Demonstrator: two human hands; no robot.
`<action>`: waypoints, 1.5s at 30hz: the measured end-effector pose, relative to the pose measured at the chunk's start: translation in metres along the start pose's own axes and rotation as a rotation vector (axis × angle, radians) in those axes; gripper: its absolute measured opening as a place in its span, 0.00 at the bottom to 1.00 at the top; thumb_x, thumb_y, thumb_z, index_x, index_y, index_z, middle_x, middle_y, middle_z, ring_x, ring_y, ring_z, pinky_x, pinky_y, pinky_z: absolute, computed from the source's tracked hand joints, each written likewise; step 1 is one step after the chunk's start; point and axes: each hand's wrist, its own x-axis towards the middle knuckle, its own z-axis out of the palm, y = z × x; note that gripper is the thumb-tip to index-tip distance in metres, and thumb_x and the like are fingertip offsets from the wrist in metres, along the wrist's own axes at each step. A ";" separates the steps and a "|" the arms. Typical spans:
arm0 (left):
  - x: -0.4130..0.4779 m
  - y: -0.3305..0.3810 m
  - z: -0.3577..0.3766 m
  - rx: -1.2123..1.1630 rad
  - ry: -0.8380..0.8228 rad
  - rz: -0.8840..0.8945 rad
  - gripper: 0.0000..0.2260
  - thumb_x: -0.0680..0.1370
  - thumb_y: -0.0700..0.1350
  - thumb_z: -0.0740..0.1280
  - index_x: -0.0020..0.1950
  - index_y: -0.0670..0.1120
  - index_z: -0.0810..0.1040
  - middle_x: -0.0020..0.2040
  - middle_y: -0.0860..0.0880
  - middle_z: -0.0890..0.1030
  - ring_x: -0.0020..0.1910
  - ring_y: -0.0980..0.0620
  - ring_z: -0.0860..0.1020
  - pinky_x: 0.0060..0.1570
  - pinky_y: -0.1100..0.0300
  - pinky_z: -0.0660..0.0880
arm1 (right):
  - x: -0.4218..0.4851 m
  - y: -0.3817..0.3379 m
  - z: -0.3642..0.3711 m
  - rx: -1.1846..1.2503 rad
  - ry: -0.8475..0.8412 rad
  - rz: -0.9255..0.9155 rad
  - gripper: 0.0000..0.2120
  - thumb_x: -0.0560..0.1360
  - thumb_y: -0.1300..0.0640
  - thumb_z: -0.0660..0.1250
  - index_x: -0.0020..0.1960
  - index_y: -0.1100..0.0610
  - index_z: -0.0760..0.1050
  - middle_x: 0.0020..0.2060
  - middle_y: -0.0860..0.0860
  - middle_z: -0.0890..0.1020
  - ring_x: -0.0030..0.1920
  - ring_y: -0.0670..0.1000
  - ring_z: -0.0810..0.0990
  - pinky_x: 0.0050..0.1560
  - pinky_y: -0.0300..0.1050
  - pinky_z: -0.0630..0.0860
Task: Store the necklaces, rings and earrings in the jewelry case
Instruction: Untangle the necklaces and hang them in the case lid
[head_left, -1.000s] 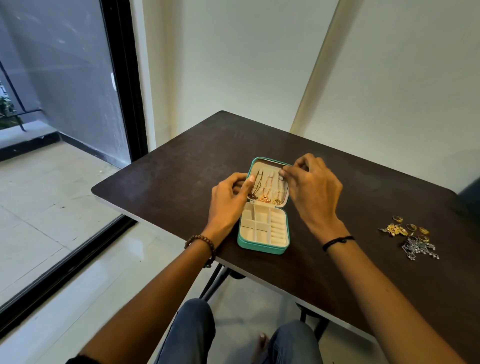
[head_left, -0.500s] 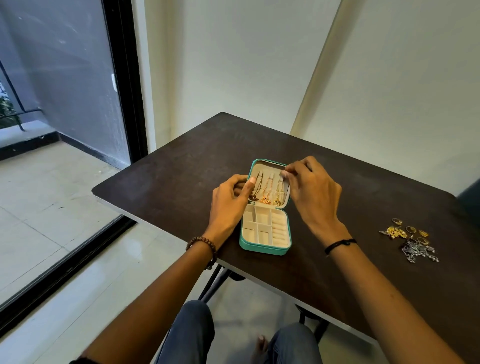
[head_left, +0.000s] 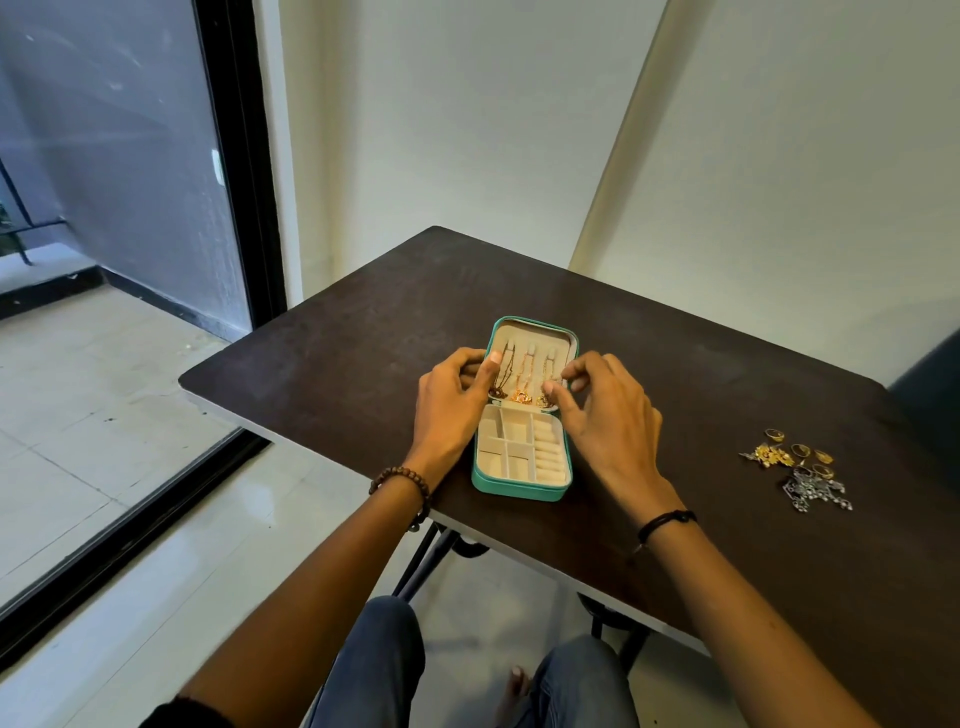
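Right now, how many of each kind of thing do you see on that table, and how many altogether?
jewelry case: 1
necklaces hung in its lid: 3
gold heap of loose pieces: 1
silver heap of loose pieces: 1
Total: 6; the pieces inside the heaps are too small to count.

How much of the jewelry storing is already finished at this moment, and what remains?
Done: three necklaces hang in the case lid. In hand: the left hand holds the lid's edge while the right hand is at the rightmost pendant. Left: the rings and earrings lie on the table, and the tray compartments look empty.
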 end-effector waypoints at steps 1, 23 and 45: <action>0.000 0.000 0.000 0.003 0.000 -0.001 0.16 0.80 0.55 0.65 0.62 0.46 0.78 0.51 0.53 0.84 0.47 0.61 0.83 0.45 0.61 0.82 | 0.000 0.001 0.000 0.005 0.011 0.016 0.08 0.77 0.47 0.71 0.52 0.48 0.74 0.47 0.41 0.74 0.44 0.42 0.74 0.45 0.52 0.79; -0.004 0.001 -0.001 0.063 0.011 -0.019 0.16 0.80 0.56 0.64 0.61 0.47 0.78 0.51 0.53 0.84 0.46 0.60 0.83 0.45 0.58 0.83 | -0.008 -0.005 0.006 0.084 -0.031 0.186 0.11 0.78 0.48 0.70 0.52 0.48 0.68 0.45 0.43 0.78 0.44 0.45 0.80 0.42 0.48 0.79; -0.032 0.013 -0.001 0.040 0.103 -0.096 0.18 0.80 0.46 0.67 0.69 0.49 0.71 0.64 0.51 0.78 0.57 0.54 0.81 0.47 0.62 0.81 | -0.038 -0.003 -0.011 0.232 -0.158 0.159 0.06 0.79 0.50 0.69 0.53 0.50 0.76 0.52 0.45 0.77 0.45 0.44 0.80 0.43 0.42 0.82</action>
